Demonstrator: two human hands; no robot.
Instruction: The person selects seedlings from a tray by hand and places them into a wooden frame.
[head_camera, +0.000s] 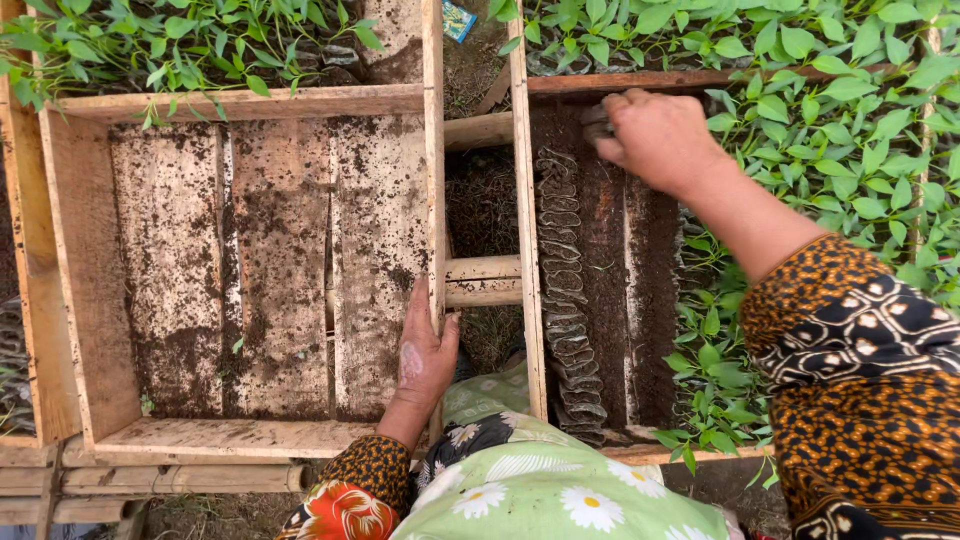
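A: Gripping a small dark seedling bag (597, 125) at the far end of the right-hand wooden tray (528, 250), the right hand (655, 138) has its fingers curled down over it. Bag sits at about 1 o'clock from the person's lap.

B: Noted. And the left hand (425, 355)?

A: Flat and spread, palm against the right side board of the empty wooden crate (60, 280), at roughly 11 o'clock from the lap. It clamps nothing; it only leans there.

B: So the hands are well apart?

A: Yes, with a gap of bare soil (482, 210) and two crossbars between crate and tray. Right hand is the one on the bag; left is nowhere near it.

B: Long axis?

A: The row of flattened dark bags (565, 300) runs 12 to 6 along the tray's left wall, ending just below the held bag. From the left hand the bag lies at 2 o'clock.

B: Surroundings?

A: Green seedlings (830, 130) fill the tray from 3 o'clock outward; more seedlings (180, 40) at 11 beyond the crate.
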